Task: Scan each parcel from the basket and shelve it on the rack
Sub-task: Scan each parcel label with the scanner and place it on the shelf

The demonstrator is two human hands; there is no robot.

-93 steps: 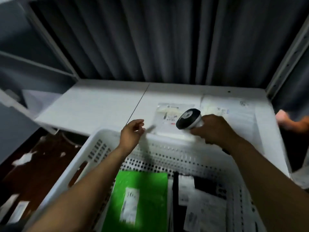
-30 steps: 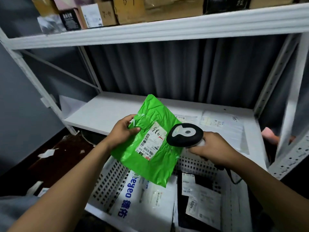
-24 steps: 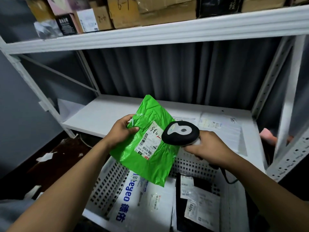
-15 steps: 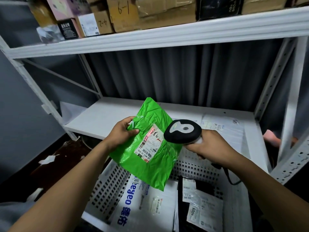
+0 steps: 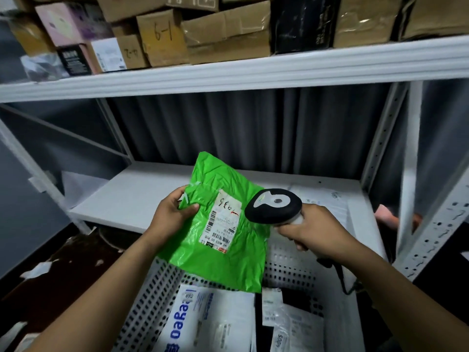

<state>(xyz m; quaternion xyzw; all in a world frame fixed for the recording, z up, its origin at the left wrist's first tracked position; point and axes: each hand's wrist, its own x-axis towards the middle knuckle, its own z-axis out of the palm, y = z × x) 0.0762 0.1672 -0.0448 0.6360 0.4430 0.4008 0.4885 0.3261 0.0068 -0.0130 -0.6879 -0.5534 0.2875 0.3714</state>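
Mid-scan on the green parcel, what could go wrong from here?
The left hand grips only one edge of the limp green parcel, so it might slip into the basket. The scanner sits beside the tilted label rather than facing it, so the read may fail. Its cable could snag.

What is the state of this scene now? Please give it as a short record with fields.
left hand: grips the green parcel by its left edge, above the basket
right hand: holds the scanner, its head next to the label
label: faces the camera, with handwriting at its top
basket: holds a white parcel and others
rack: boxes on its upper shelf
step: scanning; green parcel not yet shelved
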